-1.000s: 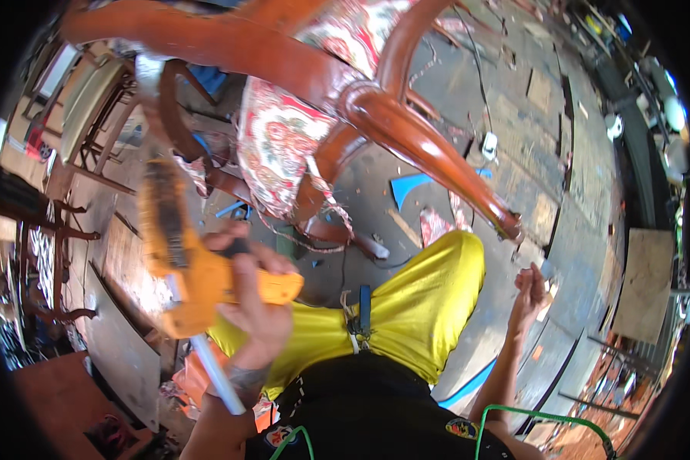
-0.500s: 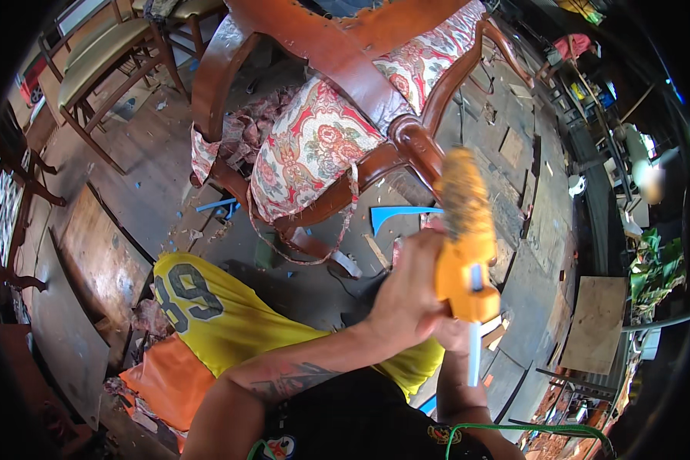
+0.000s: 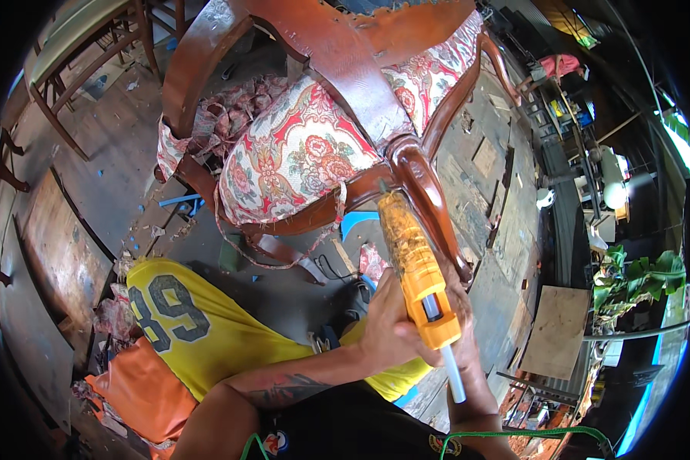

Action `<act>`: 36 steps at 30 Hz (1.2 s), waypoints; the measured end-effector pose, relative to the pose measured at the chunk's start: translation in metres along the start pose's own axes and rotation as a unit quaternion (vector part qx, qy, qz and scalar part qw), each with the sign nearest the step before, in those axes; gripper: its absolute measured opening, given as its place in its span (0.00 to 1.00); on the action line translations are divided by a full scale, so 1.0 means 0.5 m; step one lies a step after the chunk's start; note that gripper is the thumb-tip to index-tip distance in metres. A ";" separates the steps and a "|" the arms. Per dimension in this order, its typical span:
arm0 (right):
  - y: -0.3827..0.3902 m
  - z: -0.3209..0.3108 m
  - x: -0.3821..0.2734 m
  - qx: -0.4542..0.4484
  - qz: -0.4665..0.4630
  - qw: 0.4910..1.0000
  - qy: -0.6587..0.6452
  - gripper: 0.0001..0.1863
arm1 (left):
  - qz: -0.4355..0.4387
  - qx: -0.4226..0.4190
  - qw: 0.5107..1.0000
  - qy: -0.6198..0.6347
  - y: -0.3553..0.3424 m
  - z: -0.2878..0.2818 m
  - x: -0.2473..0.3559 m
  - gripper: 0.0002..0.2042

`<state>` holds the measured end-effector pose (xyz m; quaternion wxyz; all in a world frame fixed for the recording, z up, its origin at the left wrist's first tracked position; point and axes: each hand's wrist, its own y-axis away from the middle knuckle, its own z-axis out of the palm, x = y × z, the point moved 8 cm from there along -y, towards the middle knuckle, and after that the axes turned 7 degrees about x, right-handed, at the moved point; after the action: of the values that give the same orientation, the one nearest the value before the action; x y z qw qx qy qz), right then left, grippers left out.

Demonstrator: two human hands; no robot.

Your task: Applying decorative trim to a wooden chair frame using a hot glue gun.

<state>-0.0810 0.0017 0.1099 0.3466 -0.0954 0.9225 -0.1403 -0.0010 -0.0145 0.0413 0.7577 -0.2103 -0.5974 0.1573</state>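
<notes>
The glue gun [image 3: 415, 264] slants forward-left toward the chair [image 3: 330, 157].

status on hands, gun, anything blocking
Left hand gripping glue gun; right hand partly hidden behind. Nozzle near chair, contact unclear. Strip hangs left, nothing visibly blocking.

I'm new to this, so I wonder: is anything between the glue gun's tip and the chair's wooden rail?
Nothing visible is. The left hand holds the glue gun, its tip up by the wooden rail, beside the curved leg. A loose fabric strip hangs left of the tip. Whether the tip touches wood, I can't tell.
</notes>
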 end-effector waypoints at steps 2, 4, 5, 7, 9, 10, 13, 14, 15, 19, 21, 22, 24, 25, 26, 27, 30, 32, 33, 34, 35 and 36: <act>0.011 0.015 0.010 -0.017 0.038 0.999 -0.020 0.38 | -0.051 0.007 0.998 0.029 0.011 -0.008 -0.011 0.22; 0.023 0.025 0.033 -0.007 0.091 0.990 -0.105 0.38 | -0.101 0.012 0.993 0.056 0.016 -0.014 -0.019 0.22; 0.031 0.033 0.041 -0.030 0.101 0.990 -0.094 0.37 | -0.119 0.013 0.990 0.071 0.016 -0.017 -0.022 0.23; 0.035 0.031 0.047 -0.050 0.074 0.991 -0.104 0.37 | -0.059 -0.004 0.997 0.051 0.010 -0.023 -0.004 0.18; 0.029 0.025 0.048 -0.115 0.021 0.985 -0.126 0.37 | -0.039 0.010 0.998 0.048 0.006 -0.027 0.001 0.17; 0.023 0.025 0.050 -0.156 0.002 0.978 -0.140 0.39 | -0.021 0.022 0.999 0.043 0.004 -0.031 0.006 0.16; -0.004 -0.004 0.089 -0.099 0.201 0.860 -0.458 0.35 | -0.005 0.028 0.999 -0.031 -0.002 -0.030 0.004 0.19; -0.025 0.002 0.099 -0.086 0.203 0.866 -0.448 0.37 | -0.018 0.017 0.998 -0.052 -0.003 -0.025 -0.001 0.22; -0.029 0.020 0.105 -0.083 0.252 0.851 -0.452 0.38 | -0.034 0.021 0.999 -0.034 -0.008 -0.028 -0.009 0.23; -0.052 0.057 0.061 -0.124 0.275 0.868 -0.394 0.39 | -0.067 0.022 0.997 -0.024 -0.025 -0.031 -0.020 0.23; -0.069 0.059 0.053 -0.131 0.301 0.867 -0.376 0.37 | -0.068 0.038 0.997 -0.024 -0.036 -0.037 -0.019 0.23; -0.074 0.061 0.052 -0.132 0.325 0.855 -0.381 0.36 | -0.073 0.040 0.996 -0.024 -0.040 -0.038 -0.021 0.23; -0.084 0.069 0.051 -0.129 0.339 0.854 -0.373 0.34 | -0.075 0.044 0.996 -0.023 -0.048 -0.041 -0.023 0.23; -0.087 0.071 0.052 -0.128 0.347 0.852 -0.371 0.33 | -0.079 0.044 0.996 -0.024 -0.050 -0.041 -0.024 0.23; -0.089 0.073 0.055 -0.128 0.354 0.850 -0.368 0.32 | -0.083 0.049 0.995 -0.021 -0.051 -0.042 -0.025 0.23; -0.092 0.074 0.057 -0.133 0.356 0.850 -0.364 0.32 | -0.095 0.048 0.994 -0.014 -0.050 -0.041 -0.030 0.23; -0.094 0.075 0.066 -0.147 0.365 0.847 -0.359 0.30 | -0.106 0.051 0.993 -0.013 -0.045 -0.036 -0.038 0.23; -0.099 0.076 0.070 -0.158 0.350 0.854 -0.352 0.29 | -0.104 0.050 0.993 -0.021 -0.041 -0.033 -0.044 0.23; -0.100 0.076 0.075 -0.160 0.352 0.852 -0.353 0.29 | -0.092 0.052 0.994 -0.020 -0.041 -0.032 -0.044 0.23; -0.100 0.079 0.081 -0.174 0.351 0.854 -0.344 0.29 | -0.086 0.051 0.995 -0.019 -0.040 -0.030 -0.047 0.23; -0.097 0.080 0.088 -0.184 0.352 0.856 -0.330 0.30 | -0.082 0.054 0.995 -0.020 -0.038 -0.030 -0.047 0.23; -0.094 0.081 0.094 -0.187 0.351 0.854 -0.336 0.30 | -0.080 0.047 0.995 -0.028 -0.037 -0.028 -0.050 0.24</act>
<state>-0.0849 -0.0634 0.0671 0.6373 0.1301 0.7309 0.2066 0.0066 -0.0444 0.0271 0.7596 -0.1215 -0.6254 0.1303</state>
